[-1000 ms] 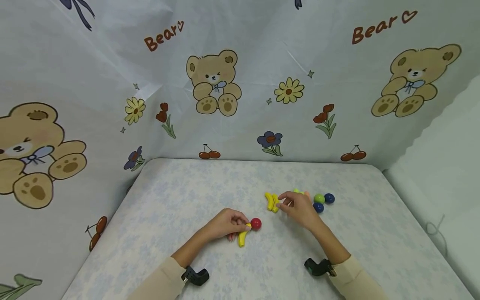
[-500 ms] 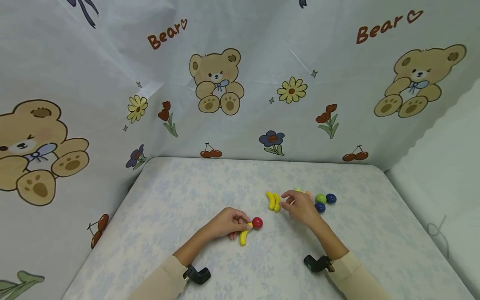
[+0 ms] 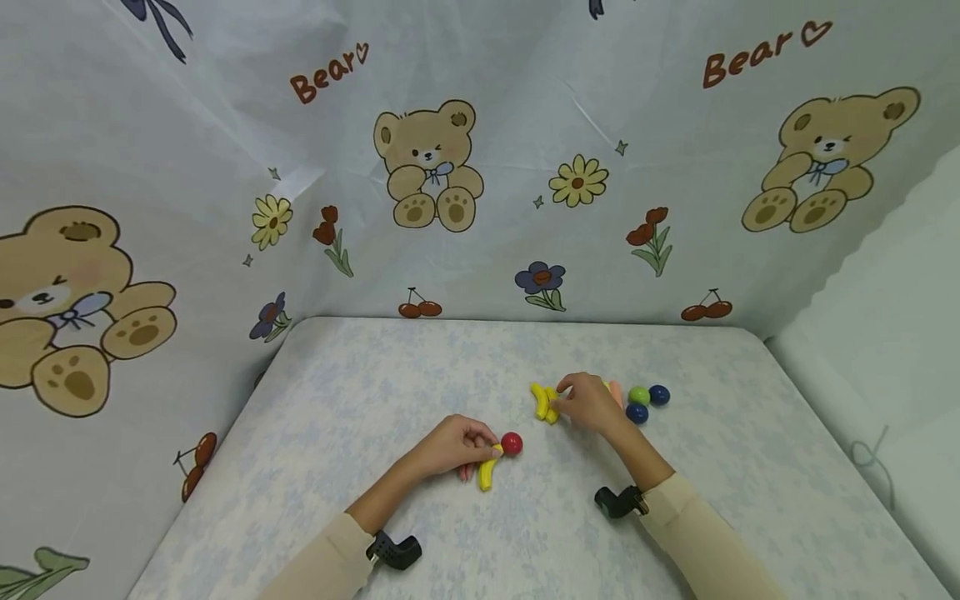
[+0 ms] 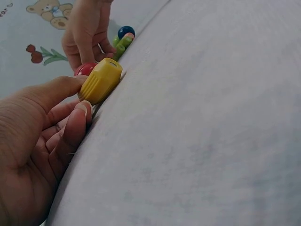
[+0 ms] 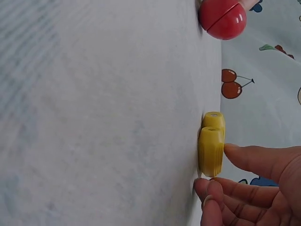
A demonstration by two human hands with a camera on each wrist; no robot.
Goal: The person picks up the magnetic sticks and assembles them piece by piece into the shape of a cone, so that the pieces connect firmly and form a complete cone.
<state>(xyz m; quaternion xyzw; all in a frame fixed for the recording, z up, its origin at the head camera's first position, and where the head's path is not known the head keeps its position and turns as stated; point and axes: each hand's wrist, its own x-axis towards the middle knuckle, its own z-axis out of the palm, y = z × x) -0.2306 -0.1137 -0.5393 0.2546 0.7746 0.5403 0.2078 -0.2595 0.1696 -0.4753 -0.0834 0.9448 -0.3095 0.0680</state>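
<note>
My left hand (image 3: pixel 453 447) pinches the upper end of a yellow toy banana (image 3: pixel 486 477) between thumb and finger; it lies over the table in the middle. A red ball with a groove (image 3: pixel 512 443) sits right beside that end. Farther back, two more yellow toy bananas (image 3: pixel 539 402) lie side by side. My right hand (image 3: pixel 591 403) has its thumb and fingers about the right-hand one of these. In the right wrist view the thumb meets the side of the nearer banana (image 5: pixel 211 151), and a fingertip is just at its lower edge.
Behind and right of the right hand lie a green ball (image 3: pixel 639 396), two dark blue balls (image 3: pixel 659 395) and a peach-coloured piece (image 3: pixel 617 393). Green pieces (image 4: pixel 123 45) show past that hand in the left wrist view. A bear-print cloth (image 3: pixel 487 275) hangs behind the table.
My right hand has moved slightly left and back, bringing its fingers to the right-hand banana of the pair. The left hand keeps its pinch on its banana, nearly still.
</note>
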